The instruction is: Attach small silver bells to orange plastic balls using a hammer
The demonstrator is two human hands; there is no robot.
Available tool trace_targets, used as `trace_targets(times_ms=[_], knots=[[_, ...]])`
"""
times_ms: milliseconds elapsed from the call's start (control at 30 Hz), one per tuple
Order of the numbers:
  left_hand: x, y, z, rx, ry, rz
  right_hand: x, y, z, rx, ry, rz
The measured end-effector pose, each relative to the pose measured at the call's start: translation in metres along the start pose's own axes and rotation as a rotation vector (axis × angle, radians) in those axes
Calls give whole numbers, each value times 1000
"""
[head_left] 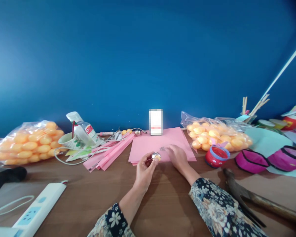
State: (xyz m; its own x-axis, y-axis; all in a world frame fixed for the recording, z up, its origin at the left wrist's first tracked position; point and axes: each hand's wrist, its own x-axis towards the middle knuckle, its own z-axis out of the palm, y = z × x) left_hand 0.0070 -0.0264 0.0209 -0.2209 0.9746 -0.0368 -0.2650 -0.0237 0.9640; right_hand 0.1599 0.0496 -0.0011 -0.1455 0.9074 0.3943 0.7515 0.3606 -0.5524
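My left hand (146, 169) is closed around a small shiny silver ball (156, 155), held between thumb and fingers; a yellowish patch shows on its lower side. Just behind it lies a stack of pink paper sheets (148, 143). Several tiny grey pieces (162, 148), too small to name, are gathered on the top sheet. My right hand (178, 158) is over the right part of the sheets, beside those pieces. Its fingers are bent together with the tips pointing at the pieces; what is between them, if anything, is hidden.
Bags of orange balls stand left (29, 144) and right (212, 135). A tilted bottle (85, 130), cup (70, 141) and pink strips (113, 151) lie left. A red pot (215, 158), purple fabric rings (251, 161) and hammer (259, 199) are right; a power strip (40, 205) is front left.
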Motion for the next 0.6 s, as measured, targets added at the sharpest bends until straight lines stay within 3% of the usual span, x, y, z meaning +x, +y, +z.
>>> trace_targets(times_ms=[600], knots=[[-2,4,2,21,7,-3,0,-1,-1,113,19,14]])
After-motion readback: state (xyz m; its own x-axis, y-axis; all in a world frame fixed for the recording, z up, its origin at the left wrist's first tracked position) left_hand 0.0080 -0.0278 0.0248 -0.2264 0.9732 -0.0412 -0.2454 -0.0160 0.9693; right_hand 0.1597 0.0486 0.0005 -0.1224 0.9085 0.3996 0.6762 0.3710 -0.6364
